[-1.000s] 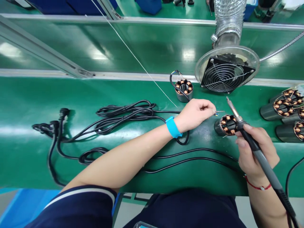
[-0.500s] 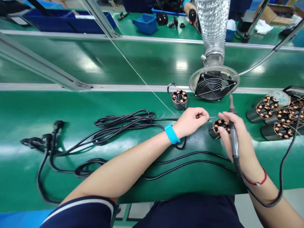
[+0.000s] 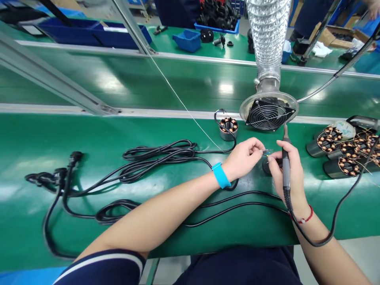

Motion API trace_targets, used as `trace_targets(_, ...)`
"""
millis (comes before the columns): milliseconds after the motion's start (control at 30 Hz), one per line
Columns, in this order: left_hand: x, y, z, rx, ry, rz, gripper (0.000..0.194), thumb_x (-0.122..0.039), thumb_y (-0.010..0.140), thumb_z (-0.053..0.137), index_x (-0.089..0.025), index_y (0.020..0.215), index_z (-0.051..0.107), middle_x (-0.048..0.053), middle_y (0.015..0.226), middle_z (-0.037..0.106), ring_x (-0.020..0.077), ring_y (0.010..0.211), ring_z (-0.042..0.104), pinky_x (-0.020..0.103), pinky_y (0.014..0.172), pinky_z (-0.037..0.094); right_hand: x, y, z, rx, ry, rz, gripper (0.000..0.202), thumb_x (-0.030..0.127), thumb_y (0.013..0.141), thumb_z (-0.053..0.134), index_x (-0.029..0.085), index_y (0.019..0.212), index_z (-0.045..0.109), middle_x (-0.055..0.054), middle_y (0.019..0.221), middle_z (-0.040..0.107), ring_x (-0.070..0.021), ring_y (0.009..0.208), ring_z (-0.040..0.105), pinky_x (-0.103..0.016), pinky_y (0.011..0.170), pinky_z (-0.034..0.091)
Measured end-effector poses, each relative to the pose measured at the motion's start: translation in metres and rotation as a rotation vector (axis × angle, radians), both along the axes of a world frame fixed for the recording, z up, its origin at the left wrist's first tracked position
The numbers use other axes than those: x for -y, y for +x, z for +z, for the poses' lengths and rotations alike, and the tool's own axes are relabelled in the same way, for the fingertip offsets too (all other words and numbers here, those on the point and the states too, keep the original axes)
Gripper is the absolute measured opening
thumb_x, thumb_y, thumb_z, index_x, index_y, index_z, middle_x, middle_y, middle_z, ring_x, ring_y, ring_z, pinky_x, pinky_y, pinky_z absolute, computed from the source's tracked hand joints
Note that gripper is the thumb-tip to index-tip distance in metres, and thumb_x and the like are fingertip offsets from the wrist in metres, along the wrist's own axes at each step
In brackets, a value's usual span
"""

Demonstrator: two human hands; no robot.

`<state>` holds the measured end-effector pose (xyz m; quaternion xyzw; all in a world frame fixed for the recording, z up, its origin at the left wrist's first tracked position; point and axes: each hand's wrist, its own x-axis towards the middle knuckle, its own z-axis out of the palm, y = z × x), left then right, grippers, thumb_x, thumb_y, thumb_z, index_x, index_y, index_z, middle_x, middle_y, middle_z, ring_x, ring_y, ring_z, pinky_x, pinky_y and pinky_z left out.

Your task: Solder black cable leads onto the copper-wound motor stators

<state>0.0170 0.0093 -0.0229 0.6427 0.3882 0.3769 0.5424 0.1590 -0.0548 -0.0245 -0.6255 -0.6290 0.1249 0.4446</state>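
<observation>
While the left hand [image 3: 248,156] pinched some thin wires [image 3: 266,152] between thumb and finger, the right hand [image 3: 292,170] held a soldering iron [image 3: 286,166]. Both hands were over the right half of the bench [image 3: 166,128], closer to its far edge than its near edge.

The wires poked out past the left fingertips, maybe so their ends were easy to get at. They pointed to the bench's right end, and their long way ran left to right.

The iron's long way ran from the near edge to the far edge. Its tip pointed to the far edge, close to the fan [image 3: 267,114]. I could not tell how much it tipped up. It was perhaps held so to keep the tip off the skin and leave the right thumb and pointing finger free. Those two had a narrow gap between them, beside the wires; I could not tell if they touched them.

A dark round can [image 3: 266,167] was mostly hidden by the right hand. Looped black cords [image 3: 158,158] lay toward the left end, likely bundled to stop tangles.
</observation>
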Motion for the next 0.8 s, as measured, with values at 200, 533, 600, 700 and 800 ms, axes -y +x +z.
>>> trace_targets(200, 0.005, -0.004, 0.001, -0.004, 0.215, 0.035, 0.009, -0.015, 0.083, 0.053, -0.018, 0.074, 0.052, 0.001, 0.080, 0.058, 0.0133, 0.076, 0.055, 0.027, 0.072, 0.047, -0.002, 0.005, -0.010, -0.040, 0.073, 0.046, 0.044, 0.023, 0.086, 0.059, 0.026, 0.128, 0.049, 0.002, 0.086, 0.064, -0.0160, 0.079, 0.061, -0.035, 0.079, 0.050)
trace_targets(533, 0.004, -0.012, 0.004, -0.200, 0.579, -0.063, 0.015, -0.006, 0.085, 0.051, -0.017, 0.078, 0.059, 0.005, 0.086, 0.062, 0.0149, 0.084, 0.058, 0.028, 0.080, 0.049, -0.006, 0.014, -0.009, -0.109, 0.102, 0.170, 0.044, 0.021, 0.087, 0.058, 0.025, 0.130, 0.047, 0.002, 0.085, 0.064, -0.0149, 0.078, 0.065, -0.035, 0.079, 0.055)
trace_targets(600, 0.005, -0.012, 0.004, -0.235, 0.557, -0.041, 0.015, -0.005, 0.083, 0.051, -0.016, 0.077, 0.058, 0.003, 0.082, 0.059, 0.0139, 0.078, 0.055, 0.027, 0.075, 0.048, -0.004, 0.019, -0.007, -0.079, 0.026, 0.208, 0.045, 0.023, 0.088, 0.058, 0.025, 0.131, 0.047, 0.001, 0.088, 0.066, -0.0165, 0.083, 0.066, -0.037, 0.082, 0.055)
trace_targets(700, 0.004, -0.011, 0.005, -0.290, 0.481, -0.004, 0.015, -0.003, 0.080, 0.051, -0.016, 0.075, 0.057, 0.002, 0.080, 0.058, 0.0122, 0.071, 0.052, 0.026, 0.071, 0.046, -0.001, 0.024, -0.002, 0.001, -0.047, 0.241, 0.046, 0.026, 0.088, 0.058, 0.026, 0.132, 0.047, -0.002, 0.095, 0.069, -0.0195, 0.092, 0.067, -0.041, 0.089, 0.053)
trace_targets(800, 0.003, -0.011, 0.006, -0.306, 0.404, 0.020, 0.013, -0.005, 0.080, 0.053, -0.015, 0.074, 0.058, 0.000, 0.078, 0.056, 0.0107, 0.066, 0.048, 0.024, 0.067, 0.044, -0.002, 0.021, -0.001, 0.042, -0.017, 0.212, 0.042, 0.027, 0.088, 0.058, 0.025, 0.129, 0.050, -0.001, 0.089, 0.068, -0.0191, 0.085, 0.066, -0.040, 0.085, 0.054)
